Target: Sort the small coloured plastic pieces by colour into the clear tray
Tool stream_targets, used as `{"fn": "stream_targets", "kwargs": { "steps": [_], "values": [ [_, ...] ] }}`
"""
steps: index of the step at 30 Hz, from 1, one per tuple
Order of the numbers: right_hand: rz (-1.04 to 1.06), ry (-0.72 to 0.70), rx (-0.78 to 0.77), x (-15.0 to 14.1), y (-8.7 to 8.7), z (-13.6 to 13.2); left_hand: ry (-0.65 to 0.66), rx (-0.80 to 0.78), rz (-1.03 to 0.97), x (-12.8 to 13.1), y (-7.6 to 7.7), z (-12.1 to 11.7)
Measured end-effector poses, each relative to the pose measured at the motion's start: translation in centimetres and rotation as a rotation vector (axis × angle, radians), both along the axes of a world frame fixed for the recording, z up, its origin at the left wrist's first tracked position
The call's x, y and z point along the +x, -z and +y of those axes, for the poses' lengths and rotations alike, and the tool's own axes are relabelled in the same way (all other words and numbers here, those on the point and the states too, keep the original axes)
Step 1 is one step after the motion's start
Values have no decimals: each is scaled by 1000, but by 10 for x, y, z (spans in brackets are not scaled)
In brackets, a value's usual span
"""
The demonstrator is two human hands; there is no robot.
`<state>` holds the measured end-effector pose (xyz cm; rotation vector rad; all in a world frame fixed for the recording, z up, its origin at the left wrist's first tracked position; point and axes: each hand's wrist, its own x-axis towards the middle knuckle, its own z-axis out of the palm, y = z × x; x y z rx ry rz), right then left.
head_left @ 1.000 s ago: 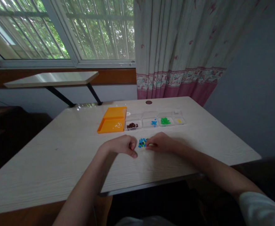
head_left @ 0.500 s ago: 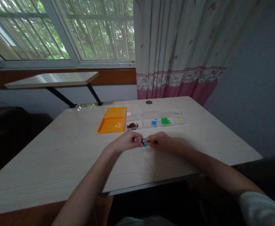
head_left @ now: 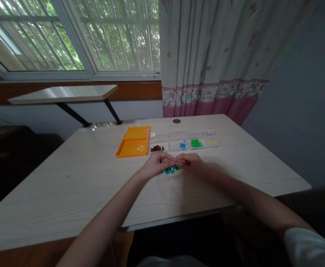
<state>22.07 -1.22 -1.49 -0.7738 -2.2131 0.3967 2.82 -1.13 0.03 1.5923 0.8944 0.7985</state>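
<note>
My left hand [head_left: 159, 163] and my right hand [head_left: 192, 163] meet fingertip to fingertip above the table, each with its fingers closed in a pinch. Whatever lies between the fingertips is too small and hidden to make out. Just below them, on my side, is a small flat cluster of blue, green and yellow pieces [head_left: 171, 170], partly covered by the fingers. Beyond my hands stands a clear plastic compartment box [head_left: 168, 147] with its lids up. Its compartments hold dark brown pieces [head_left: 157, 148], blue pieces [head_left: 182, 144], green pieces [head_left: 196, 143] and a few yellow pieces [head_left: 212, 142].
An orange case [head_left: 122, 149] lies open left of the clear box, with several small white pieces [head_left: 141, 148] in it. A raised shelf [head_left: 68, 93] on black legs stands at the table's back left. Behind the wooden table [head_left: 95, 193] hang curtains [head_left: 206, 66] beside a barred window.
Both hands have shifted slightly away from me, and their fingertips have come together. More of the coloured cluster shows below them. The box and the orange case stay put.
</note>
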Motion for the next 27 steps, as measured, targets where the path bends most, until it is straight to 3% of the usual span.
{"fn": "stream_targets", "kwargs": {
  "steps": [5,12,21,27],
  "values": [
    [9,12,-10,1,-2,0,-28,-21,-17,0,2,1],
    [-161,94,-81,14,-5,12,-209,28,-173,-9,-7,8],
    [-531,62,-92,12,-2,13,-216,99,-288,-15,-6,11],
    [-525,81,-61,8,-2,7,-241,122,-291,-15,-10,9]
  ]
}}
